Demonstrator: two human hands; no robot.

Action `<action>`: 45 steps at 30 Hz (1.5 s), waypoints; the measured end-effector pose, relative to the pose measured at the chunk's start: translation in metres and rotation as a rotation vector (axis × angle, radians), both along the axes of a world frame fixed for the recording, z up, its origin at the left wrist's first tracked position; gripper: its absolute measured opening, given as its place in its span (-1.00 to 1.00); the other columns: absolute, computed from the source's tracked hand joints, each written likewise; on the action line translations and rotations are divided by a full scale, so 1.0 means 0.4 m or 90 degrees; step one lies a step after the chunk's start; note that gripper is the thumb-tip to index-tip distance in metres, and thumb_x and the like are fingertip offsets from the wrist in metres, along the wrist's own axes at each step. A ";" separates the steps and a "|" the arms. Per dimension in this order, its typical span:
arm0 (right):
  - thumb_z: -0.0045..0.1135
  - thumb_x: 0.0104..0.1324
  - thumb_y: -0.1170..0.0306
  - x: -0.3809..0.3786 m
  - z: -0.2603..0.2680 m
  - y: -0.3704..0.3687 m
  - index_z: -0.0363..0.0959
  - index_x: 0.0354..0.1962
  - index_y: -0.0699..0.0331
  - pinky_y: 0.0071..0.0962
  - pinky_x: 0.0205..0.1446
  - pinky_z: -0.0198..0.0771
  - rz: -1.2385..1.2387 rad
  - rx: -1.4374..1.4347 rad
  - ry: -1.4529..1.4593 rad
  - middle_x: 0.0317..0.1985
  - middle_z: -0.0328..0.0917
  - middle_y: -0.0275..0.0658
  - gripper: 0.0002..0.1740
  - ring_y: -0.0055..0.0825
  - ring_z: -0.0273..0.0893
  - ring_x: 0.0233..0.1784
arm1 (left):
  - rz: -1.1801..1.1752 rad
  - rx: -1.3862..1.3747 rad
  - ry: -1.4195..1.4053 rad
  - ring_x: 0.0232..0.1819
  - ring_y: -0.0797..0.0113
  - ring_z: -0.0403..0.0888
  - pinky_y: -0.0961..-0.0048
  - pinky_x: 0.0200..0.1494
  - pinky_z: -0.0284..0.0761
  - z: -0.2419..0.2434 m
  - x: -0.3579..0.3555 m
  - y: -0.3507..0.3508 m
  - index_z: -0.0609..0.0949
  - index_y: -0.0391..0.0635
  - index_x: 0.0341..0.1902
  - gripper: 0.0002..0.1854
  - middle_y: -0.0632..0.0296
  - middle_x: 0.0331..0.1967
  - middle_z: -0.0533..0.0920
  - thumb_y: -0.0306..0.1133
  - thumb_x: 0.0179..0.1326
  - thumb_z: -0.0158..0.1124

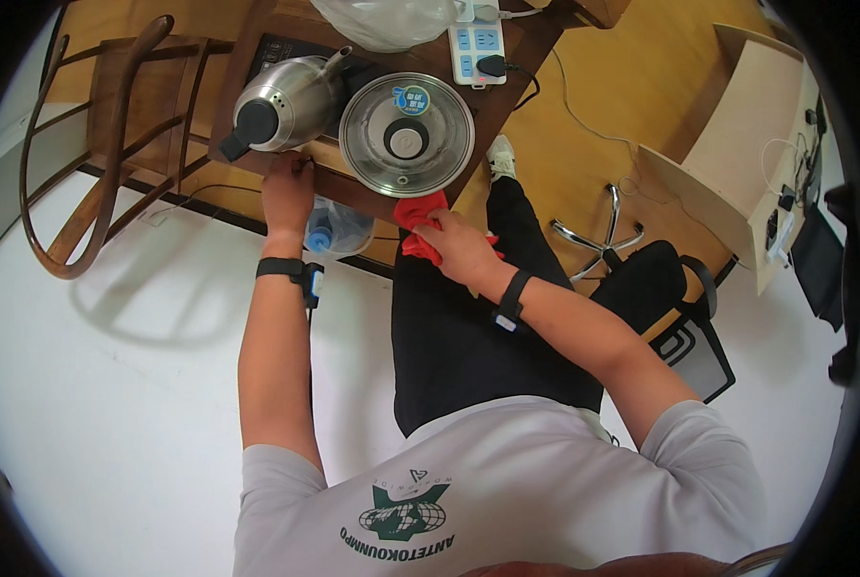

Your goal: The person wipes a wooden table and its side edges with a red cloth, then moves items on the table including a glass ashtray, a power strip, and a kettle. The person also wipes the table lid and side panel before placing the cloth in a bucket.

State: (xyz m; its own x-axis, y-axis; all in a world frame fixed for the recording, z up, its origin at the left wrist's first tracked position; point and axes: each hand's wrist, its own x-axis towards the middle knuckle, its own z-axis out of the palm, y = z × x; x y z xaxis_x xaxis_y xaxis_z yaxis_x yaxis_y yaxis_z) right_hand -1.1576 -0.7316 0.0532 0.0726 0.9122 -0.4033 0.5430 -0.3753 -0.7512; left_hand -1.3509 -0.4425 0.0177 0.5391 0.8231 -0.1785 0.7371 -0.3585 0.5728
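My left hand (288,189) is at the front edge of a dark wooden table (361,189), its fingers curled by a small dark thing; whether they grip it is unclear. Just above it, a stainless-steel kettle (293,101) with a black handle lies towards the left of the tabletop. My right hand (462,245) holds a bunched red cloth (421,209) just below the table's edge. Directly above the cloth, a round pan lid (369,144) of clear glass with a steel rim and black knob reaches over the table's front edge.
A power strip (466,72) with plugs and a clear plastic bag (394,21) are at the table's far side. A wooden chair (116,137) stands left. Below the table is a clear bin (350,234). A swivel chair's base (607,249) and a desk (718,166) are right.
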 end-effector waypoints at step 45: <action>0.48 0.18 0.35 0.595 0.055 -0.026 0.66 -0.01 0.19 0.00 0.07 0.61 -0.131 0.063 -0.066 -0.08 0.74 0.02 -0.60 0.13 0.70 0.03 | 0.276 -0.605 -0.216 -0.14 0.45 0.73 0.45 -0.02 0.77 0.362 0.467 -0.650 0.64 -0.31 0.31 -0.67 0.25 -0.14 0.71 -0.45 0.58 0.31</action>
State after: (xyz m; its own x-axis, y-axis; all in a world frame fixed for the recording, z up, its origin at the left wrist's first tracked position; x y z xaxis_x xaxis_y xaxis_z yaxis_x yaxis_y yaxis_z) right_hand -0.9195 -0.7419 0.0753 0.2973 0.9083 -0.2942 0.5385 -0.4139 -0.7339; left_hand -1.1643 -0.7025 0.1625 0.3782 0.5600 -0.7371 0.4467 0.5870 0.6752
